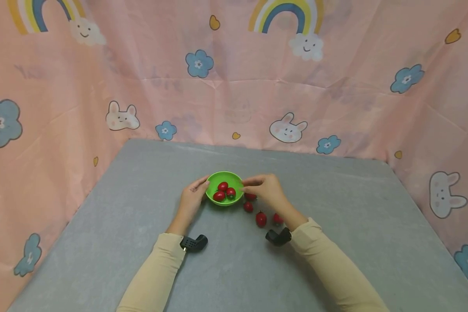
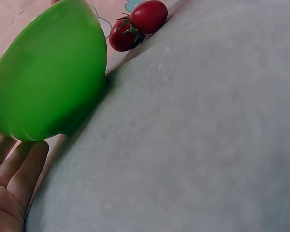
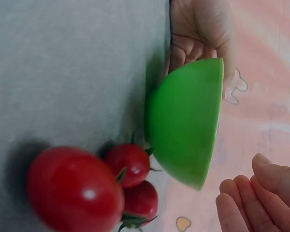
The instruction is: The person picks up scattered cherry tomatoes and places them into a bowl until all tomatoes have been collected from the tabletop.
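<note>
A green bowl (image 1: 212,199) stands on the table with three small red tomatoes (image 1: 219,196) inside. My left hand (image 1: 190,201) holds the bowl at its left side, thumb at the rim and fingers against the outer wall, as the left wrist view shows with the fingers (image 2: 26,171). At the bowl's right rim is my right hand (image 1: 271,193), thumb and fingers loosely bent with nothing between them. In the right wrist view, a gap separates its fingertips (image 3: 242,186) from the bowl. Several more tomatoes (image 1: 261,219) lie on the table below and beside the right hand.
The grey table (image 1: 226,268) is bordered by a pink curtain (image 1: 234,95) printed with rabbits, flowers and rainbows. On each wrist sits a black camera mount (image 1: 195,243). Green stems show on the loose tomatoes in the right wrist view.
</note>
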`<act>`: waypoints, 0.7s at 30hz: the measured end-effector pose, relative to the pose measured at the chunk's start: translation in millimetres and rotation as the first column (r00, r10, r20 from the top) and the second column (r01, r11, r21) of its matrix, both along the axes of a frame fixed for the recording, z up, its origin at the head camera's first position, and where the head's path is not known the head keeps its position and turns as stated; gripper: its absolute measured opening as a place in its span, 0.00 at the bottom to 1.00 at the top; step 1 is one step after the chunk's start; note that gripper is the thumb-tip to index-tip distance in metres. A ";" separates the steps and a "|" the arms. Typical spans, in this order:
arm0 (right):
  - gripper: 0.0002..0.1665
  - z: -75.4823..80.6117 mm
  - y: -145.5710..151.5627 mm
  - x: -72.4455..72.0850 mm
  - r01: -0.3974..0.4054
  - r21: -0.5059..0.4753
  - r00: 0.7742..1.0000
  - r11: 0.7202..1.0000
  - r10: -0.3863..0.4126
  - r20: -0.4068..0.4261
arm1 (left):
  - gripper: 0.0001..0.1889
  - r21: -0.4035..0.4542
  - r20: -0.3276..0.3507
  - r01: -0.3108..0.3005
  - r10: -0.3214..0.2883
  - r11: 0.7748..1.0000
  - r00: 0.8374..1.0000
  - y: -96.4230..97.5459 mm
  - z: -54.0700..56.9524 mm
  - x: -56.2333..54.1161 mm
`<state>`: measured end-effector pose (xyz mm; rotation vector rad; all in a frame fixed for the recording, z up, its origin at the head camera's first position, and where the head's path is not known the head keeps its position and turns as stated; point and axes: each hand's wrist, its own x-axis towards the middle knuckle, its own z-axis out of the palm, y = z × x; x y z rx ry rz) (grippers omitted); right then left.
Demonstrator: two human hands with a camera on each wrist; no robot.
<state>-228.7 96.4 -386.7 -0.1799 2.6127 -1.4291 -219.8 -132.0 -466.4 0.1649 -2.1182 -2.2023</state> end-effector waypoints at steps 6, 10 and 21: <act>0.16 -2.9 14.5 4.1 0.013 0.026 1.000 1.000 -0.013 0.021 | 0.21 -0.002 0.006 -0.006 0.006 1.000 1.000 -0.1 -0.1 -0.4; 0.16 -4.6 24.0 6.9 0.022 0.011 1.000 1.000 -0.022 0.017 | 0.21 -0.004 0.012 -0.009 0.009 1.000 1.000 0.5 0.2 0.1; 0.17 -11.9 43.9 19.3 0.075 -0.039 0.996 0.996 -0.073 0.053 | 0.20 -0.019 0.025 -0.006 0.007 1.000 1.000 0.8 1.0 0.1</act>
